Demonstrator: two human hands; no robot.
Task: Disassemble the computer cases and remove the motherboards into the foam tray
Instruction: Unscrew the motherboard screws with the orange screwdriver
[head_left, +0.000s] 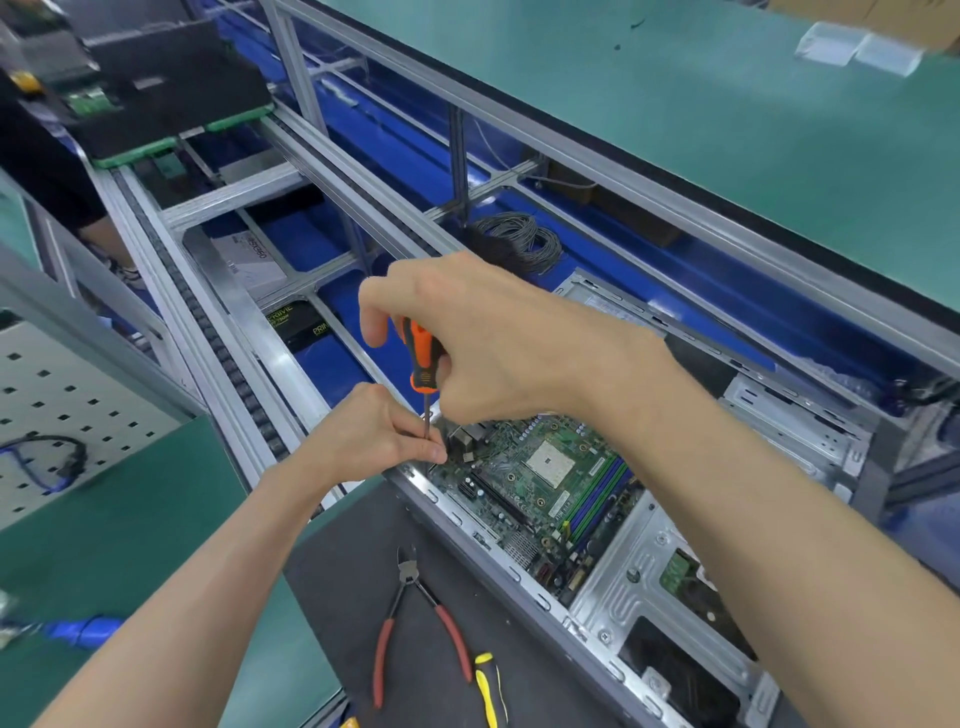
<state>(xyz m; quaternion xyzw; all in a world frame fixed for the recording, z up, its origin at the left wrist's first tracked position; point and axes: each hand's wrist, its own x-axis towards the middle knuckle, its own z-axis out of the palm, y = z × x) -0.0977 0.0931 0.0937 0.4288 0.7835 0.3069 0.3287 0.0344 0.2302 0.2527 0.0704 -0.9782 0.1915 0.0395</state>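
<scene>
— Both hands were on the screwdriver (422, 358)?
— Yes. The right hand (483, 338) gripped its orange handle; the left hand (384, 431) pinched the shaft low down, just left of the motherboard (540, 478).
— Its axis?
— Near upright, tip at the board's far-left corner inside the computer case (675, 597). I'd judge a screw sat there, hidden by the fingers.

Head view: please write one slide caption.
Right hand drives screwdriver, left hand steadies its shaft over motherboard.
</scene>
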